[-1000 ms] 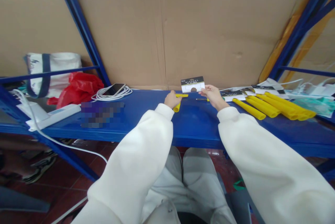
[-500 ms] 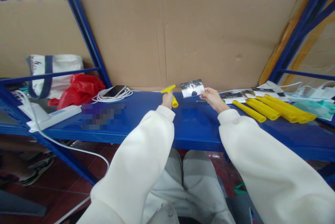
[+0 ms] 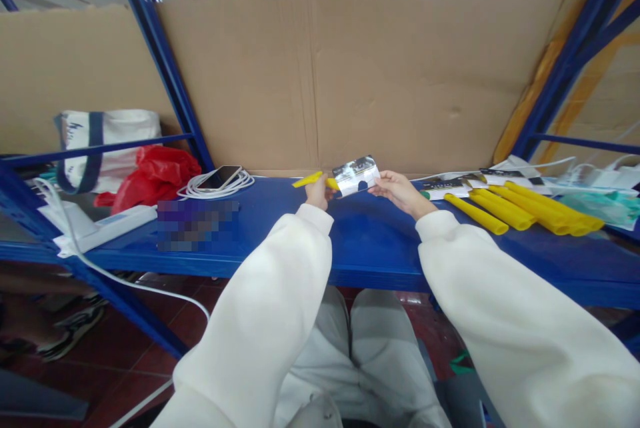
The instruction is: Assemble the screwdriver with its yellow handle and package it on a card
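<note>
Over the blue shelf, my left hand [image 3: 316,195] is closed around a yellow T-shaped plastic tool [image 3: 306,180]. Part of the tool is hidden by the fingers. A black-and-white printed card [image 3: 353,179] with a notch in its lower edge is pinched at its right side by my right hand [image 3: 400,193]. The card's left edge meets the yellow tool's right end; whether they touch or only overlap in view, I cannot tell.
Several yellow tapered tubes [image 3: 501,209] lie at the right beside more printed cards [image 3: 445,188]. On the left are a phone [image 3: 220,177] on coiled white cable, a red plastic bag [image 3: 163,171], a canvas bag [image 3: 127,125] and a white power strip [image 3: 117,223]. Cardboard [image 3: 400,75] stands behind.
The card has moved left and down to the yellow tool, tilting slightly. My left hand has turned the tool, so its long bar now points toward the card.
</note>
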Demonstrator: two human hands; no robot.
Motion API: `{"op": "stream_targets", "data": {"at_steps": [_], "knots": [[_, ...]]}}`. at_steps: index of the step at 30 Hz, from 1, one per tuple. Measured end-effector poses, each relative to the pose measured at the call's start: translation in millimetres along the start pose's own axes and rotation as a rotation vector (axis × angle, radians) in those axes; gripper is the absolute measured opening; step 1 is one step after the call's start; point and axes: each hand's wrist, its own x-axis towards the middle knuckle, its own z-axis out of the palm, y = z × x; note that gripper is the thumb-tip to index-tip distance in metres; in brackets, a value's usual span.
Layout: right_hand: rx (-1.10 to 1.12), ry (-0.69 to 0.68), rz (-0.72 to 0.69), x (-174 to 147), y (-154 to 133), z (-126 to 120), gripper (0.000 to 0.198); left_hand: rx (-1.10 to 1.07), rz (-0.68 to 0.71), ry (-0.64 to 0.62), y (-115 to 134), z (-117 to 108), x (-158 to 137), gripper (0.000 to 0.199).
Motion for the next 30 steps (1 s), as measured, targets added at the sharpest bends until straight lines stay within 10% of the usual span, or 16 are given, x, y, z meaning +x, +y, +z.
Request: {"op": "stream_targets", "data": {"at_steps": [30], "knots": [[0.107,-0.025,0.031,1.7,8.7,3.4,0.026,-0.156,0.025,-0.412,-10.0,8.2,-1.9,0.007]]}}
